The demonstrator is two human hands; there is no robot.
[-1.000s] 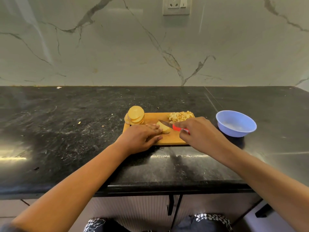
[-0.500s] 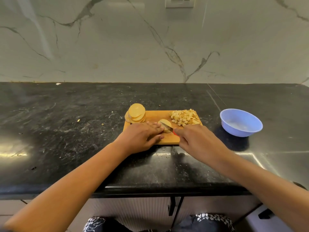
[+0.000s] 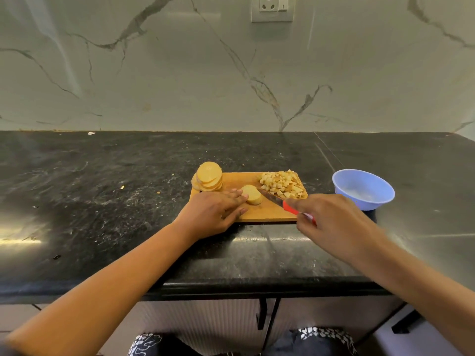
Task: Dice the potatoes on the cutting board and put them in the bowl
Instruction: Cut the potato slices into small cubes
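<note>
Fingers (image 3: 232, 194) of the left hand (image 3: 213, 214) are lying straight, together, against a round potato slice (image 3: 253, 197); the right hand (image 3: 331, 222) is gripping a red-handled knife (image 3: 280, 203) over the wooden cutting board (image 3: 264, 215).

The black stone bench (image 3: 102, 201) carried a wooden cutting board (image 3: 267, 214); a blue bowl (image 3: 370, 202) stood just right of it, scattered crumbs (image 3: 122, 187) well to its left.
</note>
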